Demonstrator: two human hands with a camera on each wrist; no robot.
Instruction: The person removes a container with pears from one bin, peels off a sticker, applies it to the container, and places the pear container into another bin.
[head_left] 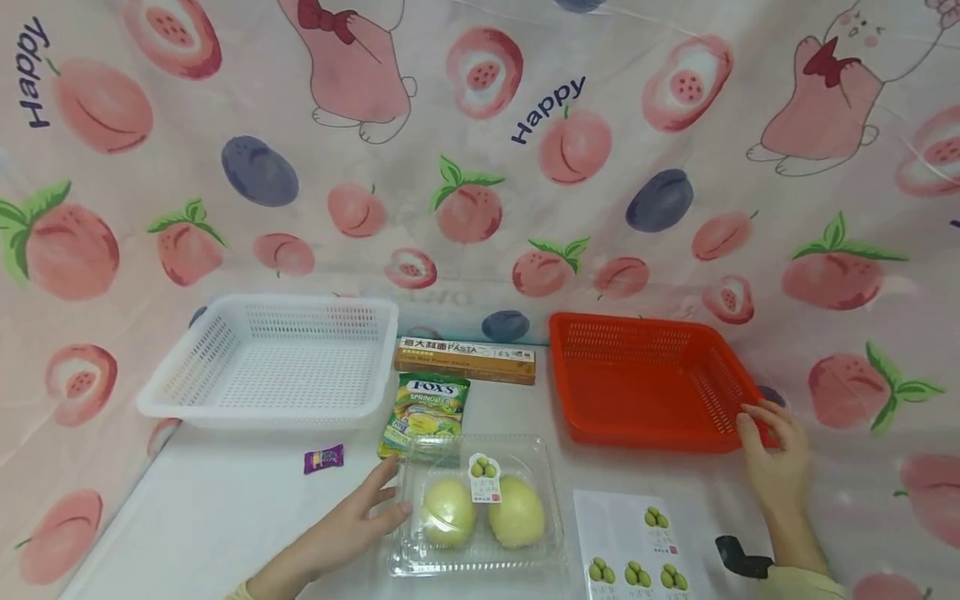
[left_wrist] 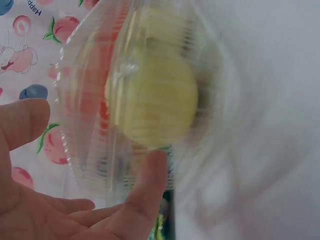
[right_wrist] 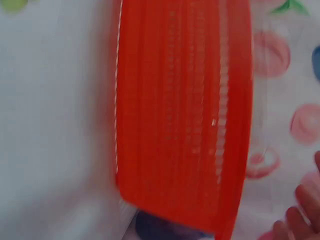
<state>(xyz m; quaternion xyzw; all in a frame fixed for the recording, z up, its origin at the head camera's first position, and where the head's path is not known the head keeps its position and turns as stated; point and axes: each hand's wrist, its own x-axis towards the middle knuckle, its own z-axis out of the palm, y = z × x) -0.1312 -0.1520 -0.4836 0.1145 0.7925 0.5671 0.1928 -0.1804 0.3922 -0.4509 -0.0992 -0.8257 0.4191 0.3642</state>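
A clear plastic clamshell box (head_left: 555,500) holds two pale yellow-green round fruits (head_left: 517,512) and carries a small white label (head_left: 484,478). My left hand (head_left: 337,525) is at its left side with the fingers spread, fingertips right at the edge. In the left wrist view a finger (left_wrist: 150,182) reaches to the box's wall, and the thumb stands away from it. My right hand (head_left: 776,458) is by the near right corner of the red plastic basket (head_left: 645,437). In the right wrist view its fingers (right_wrist: 297,220) appear beyond the basket's rim, with a gap between.
A white basket (head_left: 262,412) stands at the back left. Between the baskets lie a pasta box (head_left: 465,362) and a green candy bag (head_left: 431,408), partly behind the clamshell. A purple wrapped candy (head_left: 324,459) is farther left. A printed label sheet (head_left: 630,533) lies at front right.
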